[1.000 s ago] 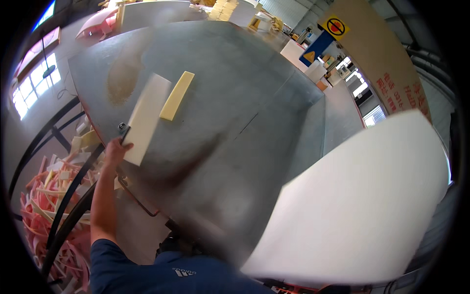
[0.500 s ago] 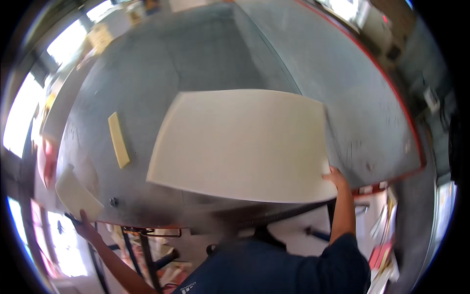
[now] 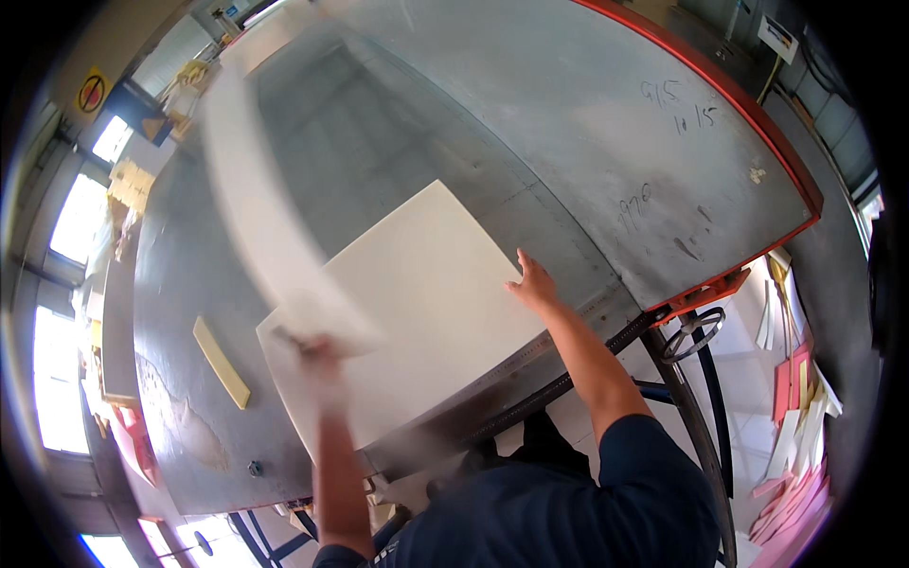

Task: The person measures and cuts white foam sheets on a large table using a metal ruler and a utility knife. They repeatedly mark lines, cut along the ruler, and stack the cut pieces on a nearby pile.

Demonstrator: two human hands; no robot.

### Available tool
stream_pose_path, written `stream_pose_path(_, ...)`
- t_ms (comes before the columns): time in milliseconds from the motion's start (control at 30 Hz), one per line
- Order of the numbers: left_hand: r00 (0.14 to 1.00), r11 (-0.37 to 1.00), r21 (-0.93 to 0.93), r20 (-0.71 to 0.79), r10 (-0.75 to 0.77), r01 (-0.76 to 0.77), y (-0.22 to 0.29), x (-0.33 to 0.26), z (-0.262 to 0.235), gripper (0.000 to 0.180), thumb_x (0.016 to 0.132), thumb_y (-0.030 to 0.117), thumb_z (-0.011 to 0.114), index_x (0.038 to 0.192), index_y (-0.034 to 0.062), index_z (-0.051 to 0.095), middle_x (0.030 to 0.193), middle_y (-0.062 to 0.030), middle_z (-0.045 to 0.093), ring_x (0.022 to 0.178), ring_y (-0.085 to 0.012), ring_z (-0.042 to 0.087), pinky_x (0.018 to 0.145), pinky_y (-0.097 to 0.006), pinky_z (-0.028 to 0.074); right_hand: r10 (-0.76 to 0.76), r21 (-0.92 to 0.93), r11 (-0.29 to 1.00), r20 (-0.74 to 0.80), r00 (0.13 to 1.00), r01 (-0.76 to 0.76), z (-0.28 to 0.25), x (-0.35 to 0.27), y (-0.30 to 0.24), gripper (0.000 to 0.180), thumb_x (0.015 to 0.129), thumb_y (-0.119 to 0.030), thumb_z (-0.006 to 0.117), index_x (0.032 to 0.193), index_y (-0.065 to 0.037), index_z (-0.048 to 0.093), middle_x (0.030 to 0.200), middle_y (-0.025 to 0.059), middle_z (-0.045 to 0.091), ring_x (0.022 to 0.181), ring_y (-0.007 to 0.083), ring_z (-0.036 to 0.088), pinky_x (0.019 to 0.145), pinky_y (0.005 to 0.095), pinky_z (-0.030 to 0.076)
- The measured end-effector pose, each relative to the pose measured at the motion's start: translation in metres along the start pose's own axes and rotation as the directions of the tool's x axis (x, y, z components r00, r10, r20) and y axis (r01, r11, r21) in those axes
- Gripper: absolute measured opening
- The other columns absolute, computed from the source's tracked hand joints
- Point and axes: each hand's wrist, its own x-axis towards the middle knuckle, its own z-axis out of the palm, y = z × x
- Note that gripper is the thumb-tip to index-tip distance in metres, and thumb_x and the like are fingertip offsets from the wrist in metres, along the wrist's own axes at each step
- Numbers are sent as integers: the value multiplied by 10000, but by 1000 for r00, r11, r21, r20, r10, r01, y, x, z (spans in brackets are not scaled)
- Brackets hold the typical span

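Note:
A cream, foam-like sheet (image 3: 445,275) lies flat and turned at an angle on the grey metal table, close to its near edge. My right hand (image 3: 536,284) is at the sheet's right edge, thumb and fingers apart. My left hand (image 3: 322,358), smeared by motion, is closed on a long white strip (image 3: 248,180). That strip slants up and away to the far left, passing over the sheet's left part. Something small and dark shows beside the left fingers, too blurred to name.
A short pale-yellow strip (image 3: 222,364) lies left of the sheet, and a small dark knob-like object (image 3: 255,468) sits near the table's front. A red rim (image 3: 757,118) bounds the table on the right. A handwheel (image 3: 693,335) and pink and white offcuts (image 3: 800,454) are below it.
My left hand has swung from the far left to over the sheet with the white piece. The sheet has gone from raised in my right hand to lying turned on the table; the right-hand grip has loosened.

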Motion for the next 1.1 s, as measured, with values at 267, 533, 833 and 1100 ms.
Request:
stream_pose_path(267, 665, 748, 258, 345, -663, 612, -168, -119, 261, 216, 896, 233, 672, 972, 84, 534, 655, 11, 481, 471, -71, 397, 386, -247, 289, 230, 924, 342, 97, 968, -174, -53, -81, 20, 608, 852, -323, 698, 1318, -10, 465, 1161, 152, 594, 1012, 224, 596, 848, 376, 524)
stream_pose_path(533, 589, 558, 695, 236, -773, 453, -280, -136, 314, 331, 951, 370, 564, 991, 43, 599, 684, -40, 571, 535, -127, 505, 490, -289, 412, 722, 909, 333, -73, 688, -252, -34, -41, 192, 341, 845, -272, 689, 1013, -3, 565, 867, 113, 634, 702, 184, 624, 540, 310, 512)
stream_pose_path(833, 650, 675, 480, 249, -718, 561, -314, -78, 379, 267, 942, 286, 606, 1110, 78, 602, 799, 39, 527, 659, -79, 477, 601, -243, 445, 724, 690, 561, -142, 675, -457, -36, -29, 213, 154, 813, -221, 622, 784, -70, 628, 615, 54, 621, 562, 213, 625, 564, 359, 508)
stream_pose_path(1100, 587, 669, 458, 330, -739, 585, -328, -81, 375, 320, 966, 243, 568, 1254, 104, 562, 1281, -20, 502, 1131, -117, 481, 866, -286, 477, 712, 637, 606, -166, 683, -477, -63, -29, 187, 228, 826, -202, 598, 687, -26, 641, 564, 74, 638, 510, 171, 645, 534, 320, 510)
